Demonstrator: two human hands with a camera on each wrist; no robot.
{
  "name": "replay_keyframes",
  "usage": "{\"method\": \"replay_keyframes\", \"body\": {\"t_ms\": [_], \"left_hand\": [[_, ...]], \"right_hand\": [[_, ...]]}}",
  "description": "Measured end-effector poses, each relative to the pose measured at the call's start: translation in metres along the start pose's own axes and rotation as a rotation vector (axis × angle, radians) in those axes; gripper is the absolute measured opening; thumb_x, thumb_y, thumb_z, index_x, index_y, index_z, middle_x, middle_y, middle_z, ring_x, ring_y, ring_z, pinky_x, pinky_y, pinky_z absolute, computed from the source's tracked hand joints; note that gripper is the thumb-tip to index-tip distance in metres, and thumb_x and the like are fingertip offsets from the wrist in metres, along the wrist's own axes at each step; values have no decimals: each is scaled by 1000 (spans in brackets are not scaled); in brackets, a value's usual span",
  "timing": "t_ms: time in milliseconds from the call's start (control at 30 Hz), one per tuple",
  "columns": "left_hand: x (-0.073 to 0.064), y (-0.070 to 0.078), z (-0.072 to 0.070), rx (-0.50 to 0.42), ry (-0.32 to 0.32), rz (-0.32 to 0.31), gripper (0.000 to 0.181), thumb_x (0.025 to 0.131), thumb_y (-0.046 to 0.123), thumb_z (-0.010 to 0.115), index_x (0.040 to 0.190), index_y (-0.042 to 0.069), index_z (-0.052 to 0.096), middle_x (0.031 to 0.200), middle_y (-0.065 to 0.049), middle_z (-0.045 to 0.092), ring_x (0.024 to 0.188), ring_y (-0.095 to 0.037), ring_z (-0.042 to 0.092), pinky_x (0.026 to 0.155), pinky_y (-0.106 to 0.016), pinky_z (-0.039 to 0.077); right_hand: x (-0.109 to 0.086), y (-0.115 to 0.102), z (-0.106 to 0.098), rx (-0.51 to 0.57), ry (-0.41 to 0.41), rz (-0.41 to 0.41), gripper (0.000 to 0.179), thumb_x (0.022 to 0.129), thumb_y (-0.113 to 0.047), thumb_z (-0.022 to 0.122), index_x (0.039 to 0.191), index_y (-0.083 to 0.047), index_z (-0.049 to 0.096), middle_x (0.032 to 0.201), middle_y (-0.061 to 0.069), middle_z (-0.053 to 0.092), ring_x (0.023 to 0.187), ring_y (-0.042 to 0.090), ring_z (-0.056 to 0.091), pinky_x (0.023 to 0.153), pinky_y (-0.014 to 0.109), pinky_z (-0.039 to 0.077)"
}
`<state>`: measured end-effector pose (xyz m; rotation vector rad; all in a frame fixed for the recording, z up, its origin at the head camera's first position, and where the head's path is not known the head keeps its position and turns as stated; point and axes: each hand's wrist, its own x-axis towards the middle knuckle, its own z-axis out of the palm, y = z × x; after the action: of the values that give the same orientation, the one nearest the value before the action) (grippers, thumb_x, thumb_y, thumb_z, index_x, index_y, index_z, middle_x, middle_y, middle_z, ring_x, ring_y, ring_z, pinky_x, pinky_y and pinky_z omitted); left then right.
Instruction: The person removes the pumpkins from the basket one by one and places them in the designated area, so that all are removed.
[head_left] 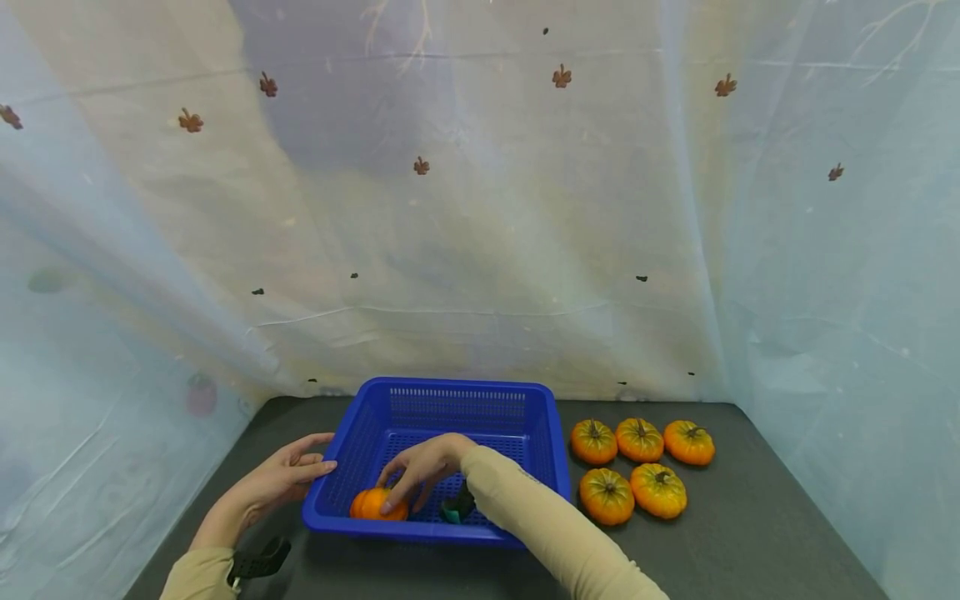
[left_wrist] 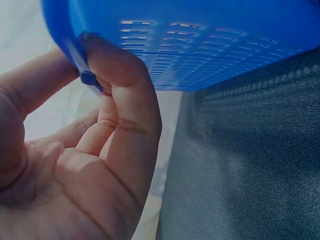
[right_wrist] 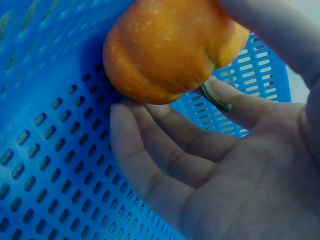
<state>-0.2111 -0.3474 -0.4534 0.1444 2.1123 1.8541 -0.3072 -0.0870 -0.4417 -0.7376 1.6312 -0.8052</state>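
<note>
A blue plastic basket (head_left: pixel 442 536) with slotted walls stands on the dark table. My left hand (head_left: pixel 277 479) pinches its left rim between thumb and fingers; the left wrist view shows a finger (left_wrist: pixel 120 70) bent over the rim (left_wrist: pixel 75 45). Inside the basket, at its near left corner, lies a small orange pumpkin (head_left: pixel 367 504). My right hand (head_left: pixel 427 467) reaches down and grips this pumpkin. In the right wrist view, thumb and fingers lie around the pumpkin (right_wrist: pixel 160 50), and its green stem (right_wrist: pixel 216 97) points toward the palm.
Several more orange pumpkins with green-tinged tops stand in two rows right of the basket, among them a near one (head_left: pixel 606 497) and a far one (head_left: pixel 688 442). A pale patterned sheet (head_left: pixel 480 250) hangs behind the dark table (head_left: pixel 757 517) and along both sides.
</note>
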Motion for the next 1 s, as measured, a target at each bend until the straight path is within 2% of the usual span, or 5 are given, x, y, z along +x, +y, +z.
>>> {"method": "replay_keyframes", "body": {"t_ms": [200,567,1000], "left_hand": [[0,0,1,-6,5,-6,70,99,19,55,149,-2,11,119,-20,59,102,-37,61,85,-50,51],[0,0,2,0,17,-6,71,98,20,56,149,-1,11,119,-20,59,102,-36,61,85,-50,51],[-1,1,1,-9,5,-1,71,99,19,55,150,-3,10,121,-22,58,103,-37,61,85,-49,51]], "right_hand": [[1,2,-1,-5,-20,15,47,92,-11,64,137,-14,50,129,3,52,103,19,60,88,41,51],[-1,6,-4,10,-35,21,48,91,-10,65,136,-19,51,129,2,54,108,17,58,89,44,50],[-22,11,-15,-36,-54,-76,46,89,1,63,130,-17,53,119,4,56,107,15,56,90,41,50]]}}
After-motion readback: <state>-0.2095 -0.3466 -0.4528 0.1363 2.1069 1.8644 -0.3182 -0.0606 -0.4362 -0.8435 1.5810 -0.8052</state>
